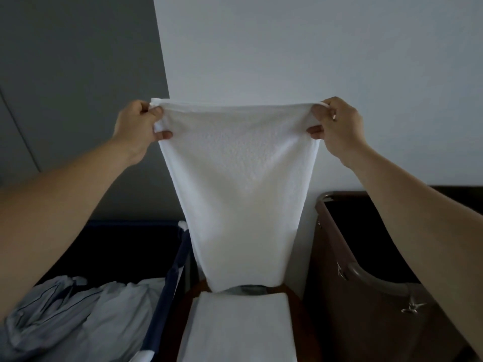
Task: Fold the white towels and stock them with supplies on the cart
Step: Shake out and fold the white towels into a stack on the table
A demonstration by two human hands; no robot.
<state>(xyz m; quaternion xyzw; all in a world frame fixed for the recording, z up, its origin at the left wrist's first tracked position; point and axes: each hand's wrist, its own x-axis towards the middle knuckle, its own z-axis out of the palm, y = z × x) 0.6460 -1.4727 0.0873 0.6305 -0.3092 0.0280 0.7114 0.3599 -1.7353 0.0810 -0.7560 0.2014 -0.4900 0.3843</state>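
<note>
A white towel (240, 184) hangs stretched in the air in front of me, its top edge level and taut. My left hand (136, 126) pinches the towel's upper left corner, and my right hand (337, 124) pinches the upper right corner. The towel's lower end reaches down to a folded white towel (237, 327) lying flat on the brown cart top (292, 296) below. Both arms reach forward and up.
A dark blue laundry bag (172, 283) at the left holds crumpled pale blue linen (73, 314). A brown bin (366, 296) with a curved metal rail stands at the right. A white wall (287, 48) is straight ahead.
</note>
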